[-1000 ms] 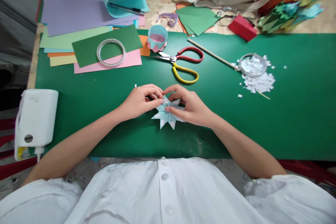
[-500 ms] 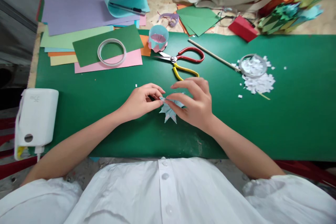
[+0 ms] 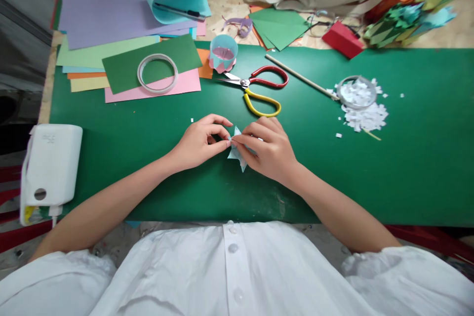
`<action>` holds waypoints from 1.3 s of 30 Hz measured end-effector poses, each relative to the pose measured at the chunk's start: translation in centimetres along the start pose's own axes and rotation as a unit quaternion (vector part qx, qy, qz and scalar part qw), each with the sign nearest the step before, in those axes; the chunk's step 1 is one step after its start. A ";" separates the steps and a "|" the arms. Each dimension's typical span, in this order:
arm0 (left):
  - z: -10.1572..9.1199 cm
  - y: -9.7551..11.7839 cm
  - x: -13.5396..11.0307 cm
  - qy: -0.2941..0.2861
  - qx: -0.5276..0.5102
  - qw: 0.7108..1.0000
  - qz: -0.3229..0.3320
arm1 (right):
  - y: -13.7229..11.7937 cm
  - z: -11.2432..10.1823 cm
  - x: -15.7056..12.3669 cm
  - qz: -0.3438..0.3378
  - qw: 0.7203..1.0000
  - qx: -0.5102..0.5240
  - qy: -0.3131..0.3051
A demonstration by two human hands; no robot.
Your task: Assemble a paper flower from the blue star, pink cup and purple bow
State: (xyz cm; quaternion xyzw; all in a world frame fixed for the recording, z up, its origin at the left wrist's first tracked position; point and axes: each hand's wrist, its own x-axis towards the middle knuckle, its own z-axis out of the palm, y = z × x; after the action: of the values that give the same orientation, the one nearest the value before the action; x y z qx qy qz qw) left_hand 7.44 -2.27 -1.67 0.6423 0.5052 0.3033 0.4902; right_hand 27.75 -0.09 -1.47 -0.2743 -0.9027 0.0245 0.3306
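A light blue paper piece with pointed tips (image 3: 236, 153) is held between my two hands above the green mat. My left hand (image 3: 198, 143) pinches one of its points between thumb and fingertips. My right hand (image 3: 268, 145) closes on the same paper from the other side and covers much of it. Just beyond my right hand lie scissors (image 3: 244, 83) with one red and one yellow handle. Behind them stands a small blue and pink paper cup shape (image 3: 223, 54) with a zigzag edge.
A tape roll (image 3: 157, 74) rests on coloured paper sheets (image 3: 118, 71) at the left. White paper scraps (image 3: 365, 113), a ring (image 3: 356, 93) and a thin stick (image 3: 299, 76) lie at the right. A white power bank (image 3: 54, 165) sits at the near left.
My right hand's raised fingers have come down and closed on the blue paper. The paper has turned, so a point now shows upward between my hands. My left hand has barely moved.
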 end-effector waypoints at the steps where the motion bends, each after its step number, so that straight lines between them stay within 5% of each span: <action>1: 0.0 0.0 0.0 -0.001 0.007 1.000 0.002 | 0.0 0.0 0.0 0.002 1.000 0.012 -0.003; 27: -0.2 0.0 0.0 -0.015 -0.006 1.000 -0.002 | 0.3 0.3 0.2 0.048 0.990 0.135 -0.010; 39: -0.1 0.3 0.0 -0.005 -0.037 0.999 -0.019 | -0.6 -0.2 0.4 0.195 0.967 0.165 0.003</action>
State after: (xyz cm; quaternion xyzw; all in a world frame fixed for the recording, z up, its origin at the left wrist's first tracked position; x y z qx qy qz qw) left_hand 7.46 -2.19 -1.35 0.6157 0.5031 0.3090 0.5218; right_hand 27.37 -0.40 -0.97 -0.3866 -0.8143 0.2362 0.3628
